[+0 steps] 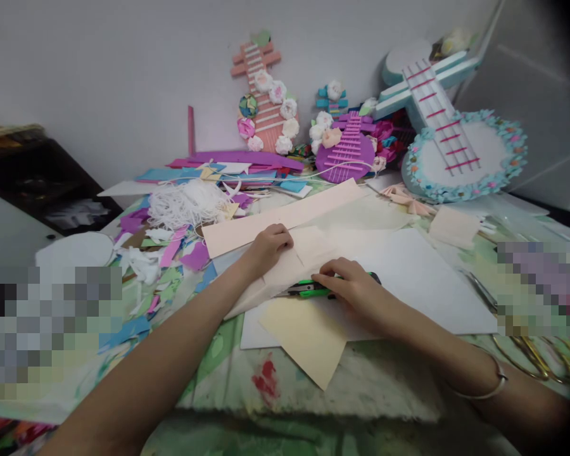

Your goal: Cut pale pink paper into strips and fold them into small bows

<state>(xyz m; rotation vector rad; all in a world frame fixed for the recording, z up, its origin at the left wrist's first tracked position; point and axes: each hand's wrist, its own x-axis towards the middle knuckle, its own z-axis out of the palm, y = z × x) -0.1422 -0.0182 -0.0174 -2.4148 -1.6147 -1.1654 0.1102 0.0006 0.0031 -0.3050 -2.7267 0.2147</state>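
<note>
A sheet of pale peach paper (pixel 313 247) lies in front of me over a white board (pixel 408 278). My left hand (pixel 268 250) rests on this paper with its fingers curled together at the surface. Just to the right, my right hand (pixel 354 288) is closed over a green and black utility knife (pixel 313 288), its blade end pointing left beside the paper's lower edge. The palm hides part of the handle. Below the knife lies a cream paper square (pixel 308 339). A longer peach strip (pixel 285 215) stretches behind my left hand.
White string (pixel 187 202) and coloured scraps crowd the left side. Against the wall stand decorated guitar shapes: a pink one (pixel 266 101), a purple one (pixel 346 152) and a large light-blue one (pixel 460 139). Gold-handled scissors (pixel 527 354) lie at the right, near tweezers (pixel 479 288).
</note>
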